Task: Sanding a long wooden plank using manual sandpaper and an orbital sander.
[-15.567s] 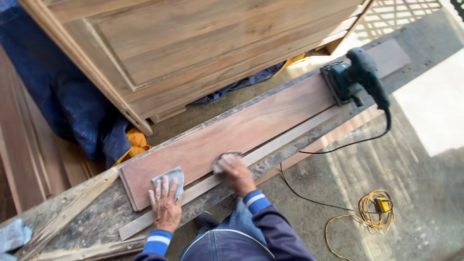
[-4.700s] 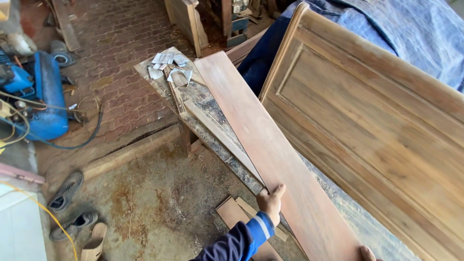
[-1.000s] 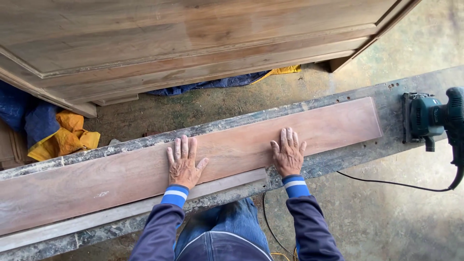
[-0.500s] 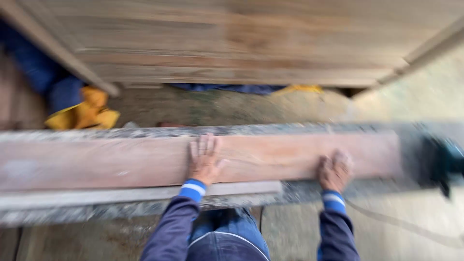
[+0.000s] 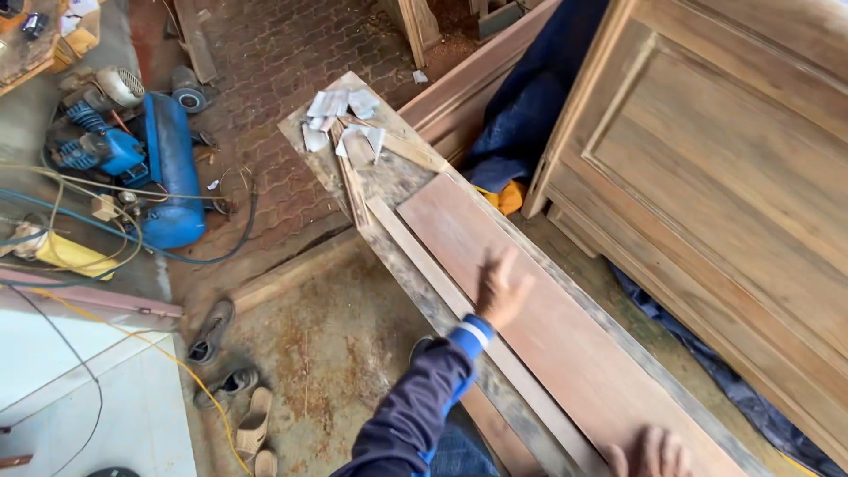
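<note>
A long reddish wooden board [image 5: 548, 327] lies lengthwise on a worn workbench [image 5: 389, 181]. My left hand [image 5: 501, 287] is raised over the board's near edge, fingers spread, holding nothing; it looks blurred. My right hand [image 5: 652, 455] shows only as fingers at the bottom edge, resting flat on the board. A thin wooden strip [image 5: 442, 287] lies on the bench along the board's left side. Several pieces of grey sandpaper [image 5: 340, 124] lie at the bench's far end.
A large wooden panelled piece [image 5: 724, 177] stands to the right, with blue and yellow cloth [image 5: 512, 141] beside it. A blue air compressor [image 5: 146, 168] with hoses sits on the floor at left. Shoes and sandals [image 5: 230, 380] lie on the concrete.
The view has swung left toward the bench's far end. My left hand has lifted off the board, and my right hand stays down on it. The sander is out of view.
</note>
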